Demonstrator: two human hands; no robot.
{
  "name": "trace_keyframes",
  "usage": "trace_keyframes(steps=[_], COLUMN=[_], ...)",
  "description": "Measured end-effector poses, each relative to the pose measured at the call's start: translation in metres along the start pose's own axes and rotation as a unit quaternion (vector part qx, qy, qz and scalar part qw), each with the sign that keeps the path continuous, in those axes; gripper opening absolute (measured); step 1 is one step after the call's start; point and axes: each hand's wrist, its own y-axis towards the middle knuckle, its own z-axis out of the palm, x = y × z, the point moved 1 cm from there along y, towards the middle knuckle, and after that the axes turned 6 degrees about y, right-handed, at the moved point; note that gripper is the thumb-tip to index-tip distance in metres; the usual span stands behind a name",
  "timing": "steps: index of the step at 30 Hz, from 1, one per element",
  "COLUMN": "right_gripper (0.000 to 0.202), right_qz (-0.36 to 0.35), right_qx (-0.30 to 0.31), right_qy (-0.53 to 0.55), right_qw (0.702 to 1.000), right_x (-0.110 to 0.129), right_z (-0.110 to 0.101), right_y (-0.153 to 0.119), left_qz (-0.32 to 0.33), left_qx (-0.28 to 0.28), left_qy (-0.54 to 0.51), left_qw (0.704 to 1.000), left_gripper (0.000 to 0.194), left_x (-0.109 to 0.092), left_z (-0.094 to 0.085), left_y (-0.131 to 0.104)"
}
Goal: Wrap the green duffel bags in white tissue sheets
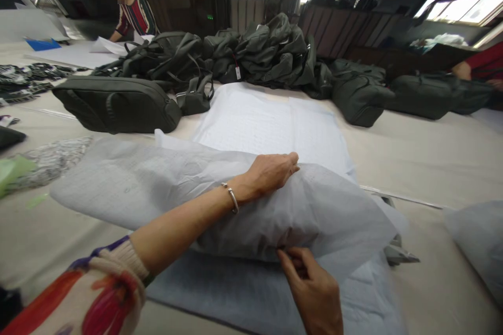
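A sheet of thin white paper (341,204) lies draped over a bulky dark shape, which shows only faintly through it. My left hand (271,174), with a silver bracelet at the wrist, is closed on the upper edge of this sheet. Lower down, my right hand (310,288) pinches the sheet's near edge between thumb and fingers. Beneath and behind the bundle a stack of white paper (267,118) is spread on the table.
A dark green bag (118,104) stands at the left, with a heap of dark bags (271,52) behind the paper. More bags (424,95) sit at the right. A metal tool (401,255) lies beside the bundle. Two people are at the far sides.
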Motion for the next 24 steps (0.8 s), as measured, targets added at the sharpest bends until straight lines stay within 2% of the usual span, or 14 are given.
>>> trace_keyframes(steps=[3,6,9,11,14,17,19,21,24], right_gripper=[0.026,0.011,0.02,0.027,0.042,0.055,0.052,0.037,0.017], right_qz=[-0.029,-0.147,-0.262,-0.297,-0.305,-0.283,-0.259,-0.272,-0.392], right_qx=[-0.043,-0.073,-0.058,-0.059,-0.033,0.07,0.153,0.192,0.141], right_qy=[0.014,0.013,-0.021,-0.062,-0.121,-0.129,-0.103,-0.078,-0.07], right_qw=[0.999,0.986,0.963,0.951,0.944,0.948,0.948,0.94,0.906], right_x=[0.008,0.013,0.013,0.008,-0.006,-0.026,-0.037,-0.042,-0.041], right_z=[-0.024,-0.047,-0.058,-0.057,-0.045,-0.028,-0.02,-0.018,-0.023], right_y=[0.014,0.043,0.083,0.113,0.155,0.185,0.195,0.201,0.208], left_qz=[-0.014,-0.021,-0.028,-0.043,-0.07,-0.078,-0.083,-0.097,-0.127], left_qx=[0.017,0.015,0.008,0.01,0.016,0.013,0.019,0.025,0.026], left_qy=[0.006,0.008,0.013,-0.001,-0.035,-0.045,-0.058,-0.087,-0.121], left_qw=[1.0,1.0,0.999,0.999,0.997,0.996,0.995,0.991,0.984], left_gripper=[0.021,0.022,0.021,0.02,0.014,0.01,0.01,0.022,0.06], left_x=[0.008,0.012,0.012,0.011,0.009,0.006,0.005,0.006,0.012], left_z=[0.006,0.008,0.007,0.006,0.007,0.01,0.011,0.008,-0.001], left_y=[0.004,0.005,0.003,0.003,0.002,0.0,-0.005,-0.014,-0.03])
